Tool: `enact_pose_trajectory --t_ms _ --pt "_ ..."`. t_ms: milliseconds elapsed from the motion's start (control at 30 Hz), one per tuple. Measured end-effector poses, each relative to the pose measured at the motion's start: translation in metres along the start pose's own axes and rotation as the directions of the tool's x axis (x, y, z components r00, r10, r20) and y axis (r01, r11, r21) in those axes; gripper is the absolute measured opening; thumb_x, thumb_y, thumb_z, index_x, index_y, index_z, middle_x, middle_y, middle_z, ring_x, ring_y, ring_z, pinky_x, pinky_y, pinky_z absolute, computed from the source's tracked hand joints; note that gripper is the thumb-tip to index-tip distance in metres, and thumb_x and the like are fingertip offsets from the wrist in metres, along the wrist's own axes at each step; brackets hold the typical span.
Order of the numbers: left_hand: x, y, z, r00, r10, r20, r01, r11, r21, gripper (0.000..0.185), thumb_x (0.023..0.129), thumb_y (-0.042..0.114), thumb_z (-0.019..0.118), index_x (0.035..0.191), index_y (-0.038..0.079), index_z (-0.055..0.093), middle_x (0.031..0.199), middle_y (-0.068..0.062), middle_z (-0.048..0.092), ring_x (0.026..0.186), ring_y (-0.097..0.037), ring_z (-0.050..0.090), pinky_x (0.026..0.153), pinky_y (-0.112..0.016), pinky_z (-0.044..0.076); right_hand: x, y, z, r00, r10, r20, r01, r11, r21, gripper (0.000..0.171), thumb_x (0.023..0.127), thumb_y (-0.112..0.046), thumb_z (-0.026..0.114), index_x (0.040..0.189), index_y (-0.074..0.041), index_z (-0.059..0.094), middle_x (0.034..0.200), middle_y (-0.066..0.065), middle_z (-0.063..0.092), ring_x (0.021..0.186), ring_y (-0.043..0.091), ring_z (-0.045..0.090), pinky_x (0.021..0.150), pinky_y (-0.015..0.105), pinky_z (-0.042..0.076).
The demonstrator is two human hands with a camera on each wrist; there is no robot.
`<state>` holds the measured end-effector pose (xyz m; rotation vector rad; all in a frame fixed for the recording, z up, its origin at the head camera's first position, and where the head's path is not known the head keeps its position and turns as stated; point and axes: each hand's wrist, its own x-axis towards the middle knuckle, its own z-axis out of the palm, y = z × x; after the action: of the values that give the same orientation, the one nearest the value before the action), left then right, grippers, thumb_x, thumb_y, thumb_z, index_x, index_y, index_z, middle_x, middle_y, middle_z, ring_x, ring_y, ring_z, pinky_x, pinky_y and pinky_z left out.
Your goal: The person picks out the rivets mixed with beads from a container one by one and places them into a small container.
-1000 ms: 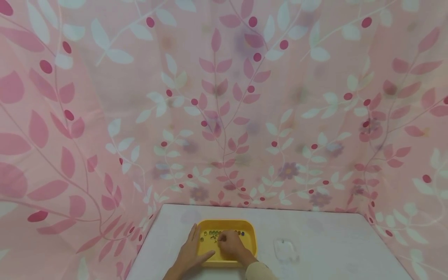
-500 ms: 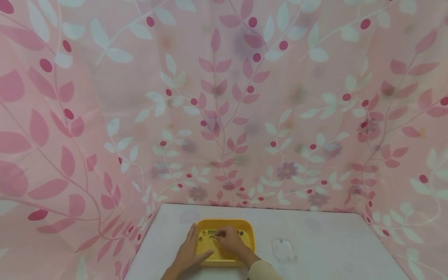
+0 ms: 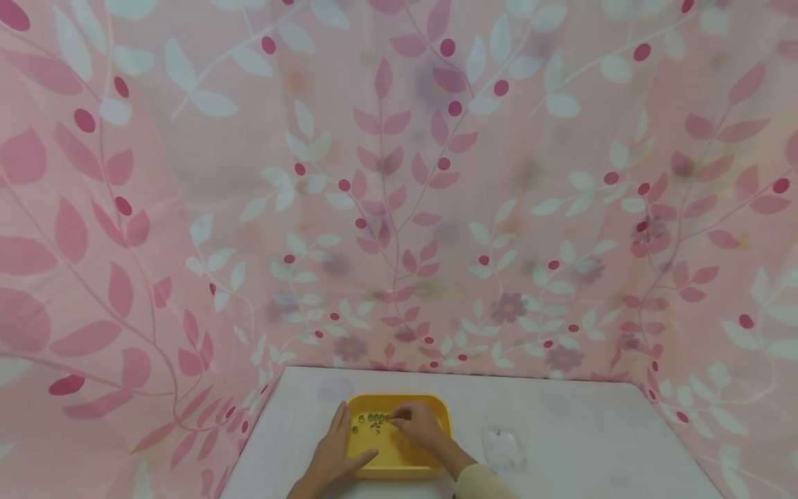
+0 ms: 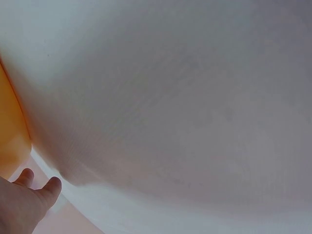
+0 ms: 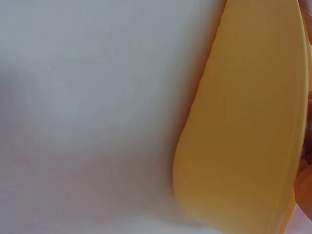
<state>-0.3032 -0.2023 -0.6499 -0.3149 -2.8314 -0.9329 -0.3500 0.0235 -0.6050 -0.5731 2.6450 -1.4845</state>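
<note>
Head view: the yellow tray [image 3: 399, 454] sits on the white worktop [image 3: 580, 430]. The left hand [image 3: 333, 454] lies flat against the tray's left rim, fingers straight and together. The right hand [image 3: 422, 424] reaches inside, fingers curled and apparently pinching a bead; too small to confirm. A row of small beads [image 3: 373, 418] lies just left of those fingertips, several aligned, a few loose below. Judged partway done.

Left wrist view: fingertips [image 4: 48, 187] relaxed beside the tray edge.

Right wrist view: only tray and worktop show; fingers not discernible.
</note>
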Motion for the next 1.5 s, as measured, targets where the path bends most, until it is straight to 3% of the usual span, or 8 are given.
enact_pose_trajectory --t_ms 333,600,1067,1267,1500 --pt "0.000 0.002 -0.001 1.000 0.019 -0.011 -0.019 1.000 0.008 0.111 0.081 0.060 0.071 0.154 -0.007 0.020 0.162 -0.027 0.016 0.121 -0.047 0.055 0.091 -0.057 0.052 -0.009 -0.007 -0.021 1.000 -0.001 0.028 0.000 0.999 0.044 0.009 0.089 -0.005 0.070 0.093 0.002 0.074 0.087 0.011 0.074 0.071 0.007 0.062 0.061 0.020 0.052" --pt "-0.001 -0.001 -0.001 1.000 -0.016 0.005 0.016 1.000 -0.008 0.112 0.081 0.064 0.069 0.156 -0.003 0.018 0.163 -0.024 0.014 0.124 -0.045 0.054 0.094 -0.057 0.050 -0.008 -0.009 -0.032 0.997 0.075 0.029 -0.080 0.958 0.274 0.018 0.093 -0.010 0.067 0.100 0.007 0.070 0.093 0.024 0.072 0.070 0.009 0.060 0.059 0.023 0.051" --pt "-0.001 0.002 -0.002 1.000 -0.021 -0.003 0.021 1.000 -0.015 0.112 0.080 0.063 0.071 0.156 -0.001 0.019 0.163 -0.024 0.016 0.124 -0.044 0.054 0.094 -0.057 0.050 -0.017 -0.009 -0.057 0.986 0.163 0.031 -0.165 0.941 0.296 0.018 0.090 -0.017 0.073 0.097 -0.001 0.073 0.091 0.018 0.075 0.073 0.015 0.063 0.061 0.027 0.052" --pt "0.000 0.001 -0.003 1.000 0.003 -0.013 -0.003 1.000 0.003 0.112 0.080 0.063 0.071 0.156 0.000 0.019 0.163 -0.024 0.016 0.118 -0.041 0.058 0.090 -0.056 0.052 -0.018 -0.007 -0.070 0.979 0.200 -0.032 -0.185 0.946 0.265 0.017 0.091 -0.016 0.071 0.099 -0.001 0.073 0.088 0.007 0.074 0.075 0.019 0.064 0.065 0.033 0.055" --pt "-0.002 0.001 -0.003 1.000 0.025 -0.017 -0.026 1.000 -0.018 0.110 0.081 0.059 0.073 0.156 -0.001 0.020 0.162 -0.026 0.016 0.104 -0.037 0.064 0.080 -0.053 0.056 -0.020 0.002 -0.084 0.981 0.175 -0.086 -0.151 0.961 0.233 0.021 0.091 -0.017 0.072 0.102 0.001 0.072 0.094 0.014 0.074 0.077 0.021 0.065 0.068 0.035 0.058"
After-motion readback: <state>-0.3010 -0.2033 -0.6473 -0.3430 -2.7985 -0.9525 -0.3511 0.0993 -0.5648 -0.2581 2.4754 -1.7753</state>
